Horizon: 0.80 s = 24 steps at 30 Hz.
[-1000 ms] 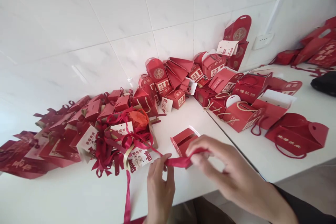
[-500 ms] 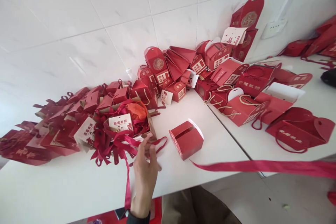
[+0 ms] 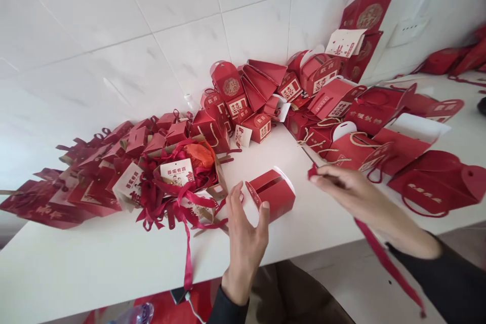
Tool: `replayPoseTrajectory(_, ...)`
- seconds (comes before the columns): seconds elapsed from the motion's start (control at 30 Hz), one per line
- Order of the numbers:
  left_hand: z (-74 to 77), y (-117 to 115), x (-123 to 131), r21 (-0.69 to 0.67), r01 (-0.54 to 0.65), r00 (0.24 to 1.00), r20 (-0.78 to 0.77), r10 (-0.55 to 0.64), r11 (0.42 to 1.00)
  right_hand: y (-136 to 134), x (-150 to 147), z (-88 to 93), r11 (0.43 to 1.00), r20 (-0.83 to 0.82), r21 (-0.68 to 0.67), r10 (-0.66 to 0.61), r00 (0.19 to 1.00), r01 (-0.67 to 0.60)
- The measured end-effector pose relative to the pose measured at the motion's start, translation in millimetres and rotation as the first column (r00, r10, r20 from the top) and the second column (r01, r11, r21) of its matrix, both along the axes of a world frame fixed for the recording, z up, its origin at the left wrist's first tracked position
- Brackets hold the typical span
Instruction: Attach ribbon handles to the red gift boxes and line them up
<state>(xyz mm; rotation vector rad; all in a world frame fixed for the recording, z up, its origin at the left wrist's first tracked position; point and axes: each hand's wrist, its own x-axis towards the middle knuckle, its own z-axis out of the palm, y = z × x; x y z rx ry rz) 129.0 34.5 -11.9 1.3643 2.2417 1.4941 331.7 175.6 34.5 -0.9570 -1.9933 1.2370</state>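
A small red gift box (image 3: pixel 279 197) with a slot across its top sits on the white table. Just left of it is my left hand (image 3: pixel 246 228), thumb and fingers apart, holding nothing; whether it touches the box I cannot tell. To the box's right, my right hand (image 3: pixel 341 187) pinches a red ribbon (image 3: pixel 379 250). One end shows at the fingertips, and the long tail hangs below the wrist past the table edge. Left of my left hand stands an open carton (image 3: pixel 222 182) filled with red ribbons, a white printed card (image 3: pixel 177 173) and an orange bundle (image 3: pixel 200 155).
Rows of red gift bags (image 3: pixel 91 187) fill the table's left side. More red boxes (image 3: pixel 261 86) pile against the tiled wall, and others with cord handles (image 3: pixel 429 182) stand to the right. A plastic bottle (image 3: pixel 138 314) lies below the front edge.
My right hand has come in from the right with the ribbon, which earlier stretched in from the right edge. My left hand has moved right, from the carton to the box.
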Motion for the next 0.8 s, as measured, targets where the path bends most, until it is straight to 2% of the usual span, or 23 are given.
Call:
replayPoseTrajectory(0.13,2.3,8,-2,-0.009,0.107,0.993,-0.038,-0.108,0.994,-3,-36,-18.4,0.999,-0.036,-0.032,0.034,0.999,-0.035)
replayPoseTrajectory(0.23,-0.4,5,0,0.006,0.065,0.99,-0.129,-0.063,0.998,-13,-39,-23.2,0.995,-0.047,-0.071,0.071,0.996,-0.075)
replayPoseTrajectory(0.4,-9.2,1,-1,-0.003,-0.036,0.983,-0.18,0.035,0.999,-34,-26,-13.2,0.996,-0.044,-0.075,0.042,0.998,-0.045)
replayPoseTrajectory(0.5,-18.4,3,-6,-0.01,0.002,0.958,-0.288,-0.005,1.0,-46,-24,-5.7,0.999,-0.028,-0.019,0.03,0.999,-0.03)
replayPoseTrajectory(0.6,-23.7,5,-7,-0.008,0.067,0.902,-0.427,-0.064,0.998,-55,-29,-5.3,0.997,0.007,0.014,0.07,0.997,-0.071)
replayPoseTrajectory(0.7,-16.8,3,2,-0.018,0.1,0.869,-0.486,-0.096,0.995,-59,-32,-8.8,0.994,0.008,0.001,0.109,0.994,-0.109)
replayPoseTrajectory(0.8,-3.5,0,12,-0.024,0.138,0.874,-0.468,-0.133,0.99,-58,-31,-10.9,0.99,-0.025,-0.058,0.124,0.992,-0.126)
